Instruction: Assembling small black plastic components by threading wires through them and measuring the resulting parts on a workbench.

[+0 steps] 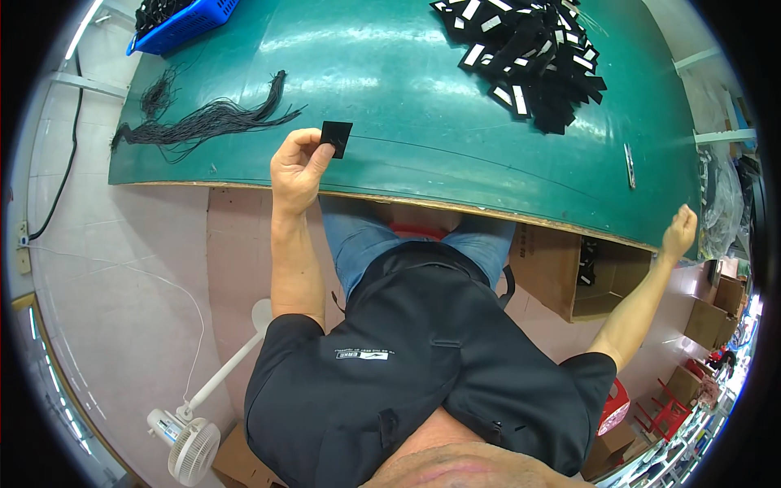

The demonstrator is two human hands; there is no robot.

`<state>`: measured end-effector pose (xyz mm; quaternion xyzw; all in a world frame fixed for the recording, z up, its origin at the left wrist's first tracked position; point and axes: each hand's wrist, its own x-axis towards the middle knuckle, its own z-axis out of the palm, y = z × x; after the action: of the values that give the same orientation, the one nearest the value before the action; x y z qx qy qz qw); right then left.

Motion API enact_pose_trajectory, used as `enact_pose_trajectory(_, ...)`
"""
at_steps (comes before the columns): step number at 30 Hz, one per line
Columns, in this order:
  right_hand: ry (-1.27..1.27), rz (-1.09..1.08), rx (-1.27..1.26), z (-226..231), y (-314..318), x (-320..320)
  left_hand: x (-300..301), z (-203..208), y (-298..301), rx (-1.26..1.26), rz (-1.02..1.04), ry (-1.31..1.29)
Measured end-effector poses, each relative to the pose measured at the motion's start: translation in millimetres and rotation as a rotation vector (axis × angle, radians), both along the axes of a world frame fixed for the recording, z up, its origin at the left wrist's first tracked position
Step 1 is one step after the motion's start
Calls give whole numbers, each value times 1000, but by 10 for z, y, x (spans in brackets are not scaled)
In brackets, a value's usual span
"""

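My left hand pinches a small flat black rectangular piece between thumb and fingers, just above the table's near edge. From this piece a thin black string stretches across the table toward my right hand. That hand is far out to the right, past the table's corner, with its fingers closed. The string runs in line with the closed fingers, though its far end is too thin to make out there. A bundle of black strings lies on the table left of my left hand.
On the green table lies a heap of black pieces with white patches at the far right. Small metal snips lie near the right edge. A blue basket stands far left. Below are a cardboard box and a white fan.
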<state>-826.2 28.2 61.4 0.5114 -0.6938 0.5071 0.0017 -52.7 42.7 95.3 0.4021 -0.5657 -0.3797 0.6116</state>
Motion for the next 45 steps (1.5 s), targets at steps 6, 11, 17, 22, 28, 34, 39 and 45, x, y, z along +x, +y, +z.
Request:
enact_pose_trajectory(6, 199, -354, 105, -102, 301, -445, 43, 9, -16, -12, 27, 30)
enact_pose_trajectory(11, 170, -259, 67, -132, 107, -5, -29, 32, 7, 7, 20, 63)
enact_pose_trajectory(17, -500, 294, 86, 188, -283, 2207, -273, 85, 38, 44, -66, 91)
enact_pose_trajectory(22, -1042, 1026, 268, 309, -309, 3848, -563, 156, 65, 56, -176, 130)
enact_pose_trajectory(28, -886, 1303, 377, 454, -332, 4781, -709, 214, 137, 63, -260, 236)
enact_pose_trajectory(34, -883, 1368, 420, 360, -301, 5058, -703, 155, 156, 91, -287, 278)
enact_pose_trajectory(39, -985, 1334, 399, 195, -323, 5073, -726, 144, 138, 102, -285, 300)
enact_pose_trajectory(45, -941, 1077, 349, 259, -428, 4861, -701, 102, 138, 108, -284, 312)
